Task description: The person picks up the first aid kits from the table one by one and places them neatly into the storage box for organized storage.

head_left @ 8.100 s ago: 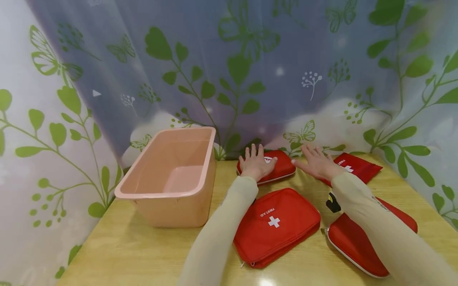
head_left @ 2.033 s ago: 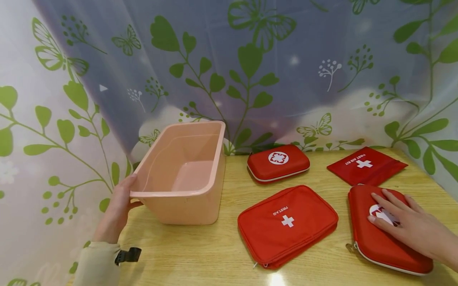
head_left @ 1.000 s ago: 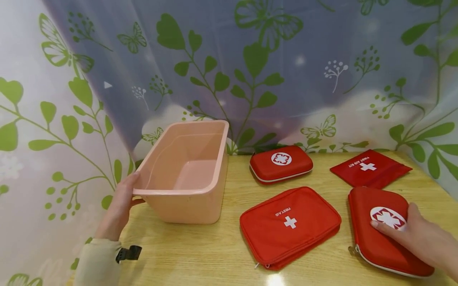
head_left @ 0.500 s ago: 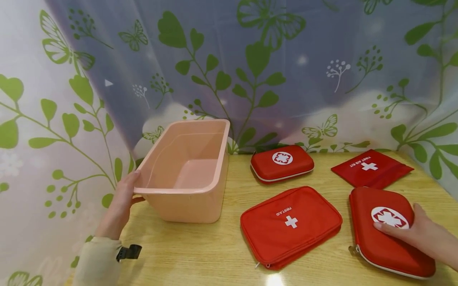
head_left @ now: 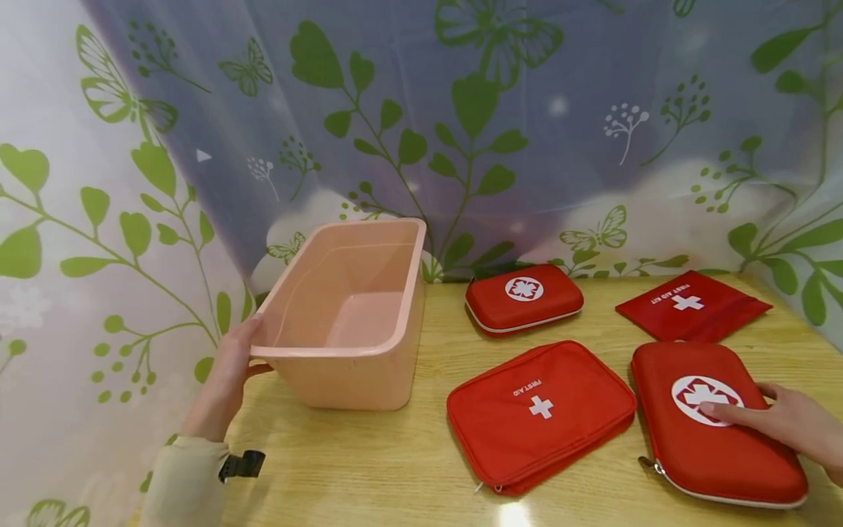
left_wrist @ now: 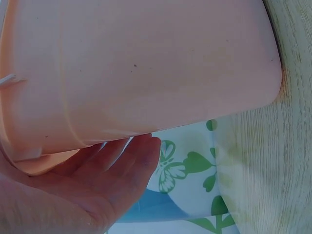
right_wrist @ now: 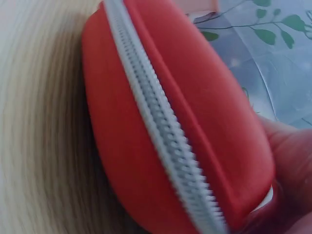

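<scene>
1 red case (head_left: 721, 455), long axis running far-l to near-r, is held at r edge by r hand (head_left: 787, 421); l hand (head_left: 226, 377) grips pink bin (head_left: 349, 382), well apart to l.

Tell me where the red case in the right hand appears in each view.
Head: red case at lower right, right hand on it.
Left wrist: not in the picture.
Right wrist: large, across the middle, zip showing.
Shared landmark: wooden table, low in head view, at right in left wrist, at left in right wrist.
</scene>
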A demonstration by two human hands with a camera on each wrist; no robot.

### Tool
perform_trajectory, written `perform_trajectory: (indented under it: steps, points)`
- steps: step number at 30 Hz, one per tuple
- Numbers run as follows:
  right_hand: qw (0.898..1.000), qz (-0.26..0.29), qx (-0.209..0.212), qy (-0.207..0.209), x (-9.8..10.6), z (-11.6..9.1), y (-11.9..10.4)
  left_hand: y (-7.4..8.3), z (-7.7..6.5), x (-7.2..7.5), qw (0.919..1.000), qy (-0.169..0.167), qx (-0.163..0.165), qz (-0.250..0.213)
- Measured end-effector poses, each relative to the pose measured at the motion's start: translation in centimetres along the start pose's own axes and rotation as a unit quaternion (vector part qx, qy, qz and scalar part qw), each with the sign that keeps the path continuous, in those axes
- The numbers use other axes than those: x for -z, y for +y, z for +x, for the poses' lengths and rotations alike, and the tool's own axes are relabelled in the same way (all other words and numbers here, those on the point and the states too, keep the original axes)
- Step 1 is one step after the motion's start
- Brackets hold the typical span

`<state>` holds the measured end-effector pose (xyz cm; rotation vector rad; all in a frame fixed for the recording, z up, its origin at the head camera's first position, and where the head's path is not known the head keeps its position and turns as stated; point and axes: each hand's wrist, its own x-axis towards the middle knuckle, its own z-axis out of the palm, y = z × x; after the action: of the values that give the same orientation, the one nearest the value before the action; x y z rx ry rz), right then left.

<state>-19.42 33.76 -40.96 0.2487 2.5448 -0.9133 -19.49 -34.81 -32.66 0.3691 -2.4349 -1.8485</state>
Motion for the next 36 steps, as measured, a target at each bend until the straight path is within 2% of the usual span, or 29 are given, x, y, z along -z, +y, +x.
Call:
perform_trajectory:
  steps: [3, 6, 12, 21, 33, 36]
  points:
    - [0.998, 0.061, -0.015, -0.018, 0.16, -0.05, -0.03, -0.03, 0.12, -0.05, 1.0000, 0.003, 0.001, 0.004]
    - [0.990, 0.131, -0.034, -0.035, 0.08, -0.36, -0.23, -0.10, 0.07, -0.11, 0.9999, 0.007, -0.001, 0.007]
    - [0.975, 0.209, -0.049, -0.058, 0.25, -0.60, -0.34, -0.34, -0.09, -0.02, 0.9999, 0.013, 0.000, -0.001]
    - [0.975, 0.210, -0.055, -0.056, 0.24, -0.61, -0.48, -0.41, -0.25, 0.12, 0.9998, 0.014, 0.005, -0.009]
    - [0.966, 0.244, -0.050, -0.062, 0.68, 0.01, 0.12, -0.73, -0.30, 0.33, 0.9999, 0.012, 0.005, -0.008]
    - [0.962, 0.261, -0.040, -0.071, 0.99, -0.83, -0.82, -0.82, -0.40, 0.35, 0.9999, 0.013, 0.005, -0.009]
